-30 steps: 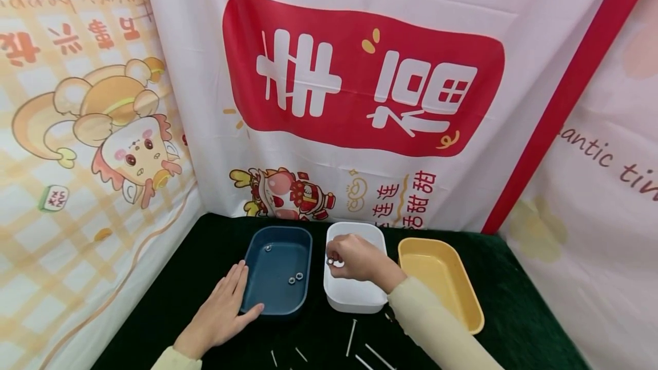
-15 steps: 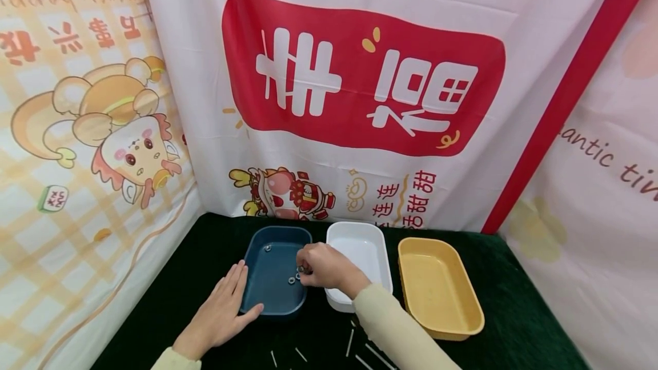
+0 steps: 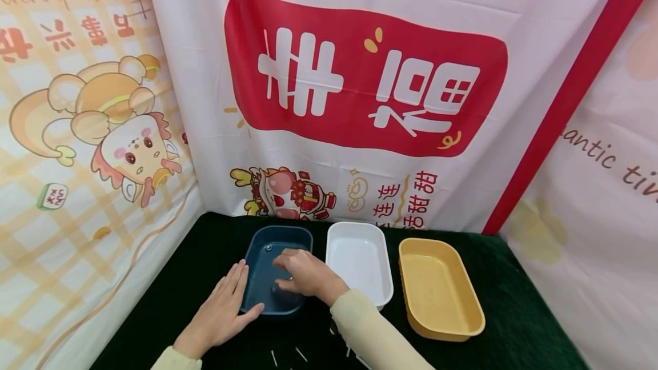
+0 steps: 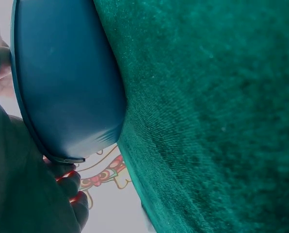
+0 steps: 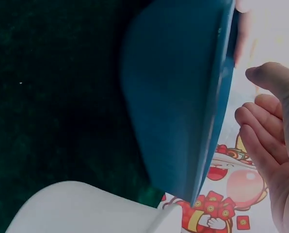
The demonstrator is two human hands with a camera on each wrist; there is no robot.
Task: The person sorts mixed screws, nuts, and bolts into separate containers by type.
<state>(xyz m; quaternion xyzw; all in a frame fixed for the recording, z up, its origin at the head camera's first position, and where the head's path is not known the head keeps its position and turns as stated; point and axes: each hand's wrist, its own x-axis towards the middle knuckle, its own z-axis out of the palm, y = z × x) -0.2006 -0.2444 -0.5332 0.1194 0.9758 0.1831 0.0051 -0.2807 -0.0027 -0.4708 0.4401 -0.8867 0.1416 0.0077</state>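
Note:
My left hand (image 3: 221, 307) rests along the left edge of a dark blue tray (image 3: 260, 276), its fingers straight and its thumb stretched over the front corner. In the left wrist view, my fingers (image 4: 69, 183) lie by the tray's rim. Over the tray's right half hovers my right hand (image 3: 305, 274), thumb parted from loosely bent fingers. The right wrist view shows nothing between that thumb and the fingers (image 5: 261, 138). A small metal nut (image 3: 268, 248) lies toward the back of the blue tray. My right hand hides part of the tray floor.
A white tray (image 3: 354, 256) stands right of the blue one, partly behind my right forearm. Further right is a yellow tray (image 3: 442, 290). Several thin screws, including one screw (image 3: 301, 354), lie on the dark green cloth (image 3: 529, 313) in front. A printed curtain (image 3: 360, 187) hangs behind.
My right hand has moved left from over the white tray to over the blue tray. Its pinch has opened, and the small metal piece it held no longer shows there. My left hand has stayed put.

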